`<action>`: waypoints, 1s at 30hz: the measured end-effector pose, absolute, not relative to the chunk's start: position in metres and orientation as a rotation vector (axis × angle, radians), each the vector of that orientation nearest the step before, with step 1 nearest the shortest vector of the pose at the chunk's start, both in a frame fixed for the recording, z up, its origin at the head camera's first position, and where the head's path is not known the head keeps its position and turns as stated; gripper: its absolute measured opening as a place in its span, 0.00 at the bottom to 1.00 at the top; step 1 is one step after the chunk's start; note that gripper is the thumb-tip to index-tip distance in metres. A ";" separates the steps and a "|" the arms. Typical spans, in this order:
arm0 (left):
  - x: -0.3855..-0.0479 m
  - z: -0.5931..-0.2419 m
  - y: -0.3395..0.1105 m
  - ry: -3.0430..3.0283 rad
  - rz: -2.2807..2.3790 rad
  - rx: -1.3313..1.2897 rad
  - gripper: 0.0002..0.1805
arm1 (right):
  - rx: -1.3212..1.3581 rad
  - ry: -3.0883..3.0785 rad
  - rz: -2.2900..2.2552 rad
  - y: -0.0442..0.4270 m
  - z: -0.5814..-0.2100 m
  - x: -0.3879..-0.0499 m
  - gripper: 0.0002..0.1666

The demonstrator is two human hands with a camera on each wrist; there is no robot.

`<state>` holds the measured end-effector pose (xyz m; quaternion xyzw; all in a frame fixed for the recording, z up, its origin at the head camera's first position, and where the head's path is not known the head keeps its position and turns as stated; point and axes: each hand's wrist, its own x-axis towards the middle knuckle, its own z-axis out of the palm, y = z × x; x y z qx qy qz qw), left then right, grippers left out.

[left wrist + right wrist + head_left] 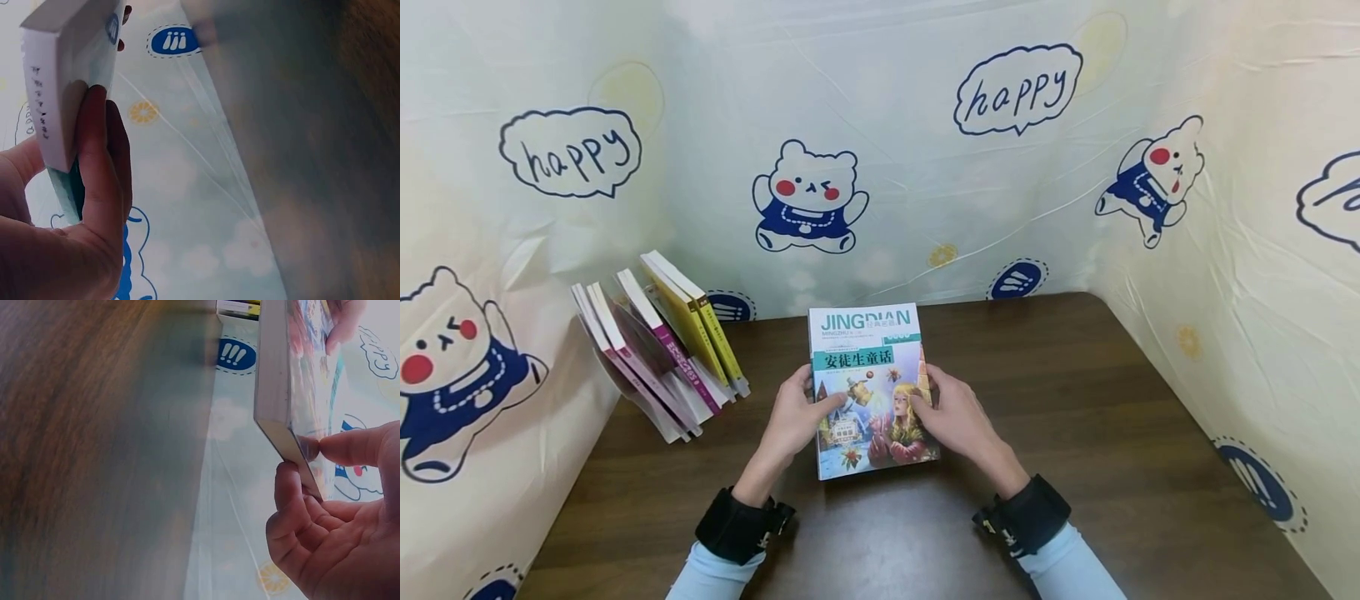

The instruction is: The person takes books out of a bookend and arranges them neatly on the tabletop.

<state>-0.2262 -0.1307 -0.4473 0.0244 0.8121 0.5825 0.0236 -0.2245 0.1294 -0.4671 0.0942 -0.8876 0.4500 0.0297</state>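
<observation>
A paperback book [868,433] with a blue and white illustrated cover is held up in front of me, its cover facing the head camera. My left hand [796,415] grips its left edge, thumb on the cover and fingers behind. At the opposite edge my right hand [962,414] grips it the same way. In the left wrist view the book's spine [50,94] shows, with the left hand [94,206] curled round it. The right wrist view has the page edges of the book [273,381] pinched by the right hand [331,531], above the tabletop.
Several books [662,350] stand leaning in a row at the table's left, with purple and yellow spines. The dark wooden table [1075,400] is bordered behind and on both sides by a printed cloth [910,192] with bears and "happy" bubbles.
</observation>
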 end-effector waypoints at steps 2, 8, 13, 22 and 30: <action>-0.226 -0.447 -0.131 2.517 1.771 0.095 0.32 | 0.293 -2.740 1.384 0.130 -0.468 -0.224 0.32; -0.224 -0.447 -0.132 2.550 1.633 0.121 0.32 | 0.285 -2.771 1.363 0.131 -0.469 -0.222 0.32; -0.224 -0.446 -0.131 2.588 1.521 0.100 0.31 | 0.275 -2.788 1.334 0.132 -0.469 -0.221 0.32; -0.227 -0.451 -0.129 2.574 1.475 0.080 0.31 | 0.230 -2.827 1.343 0.133 -0.472 -0.219 0.36; -0.226 -0.456 -0.123 2.611 1.450 0.106 0.31 | 0.223 -2.859 1.234 0.136 -0.472 -0.218 0.36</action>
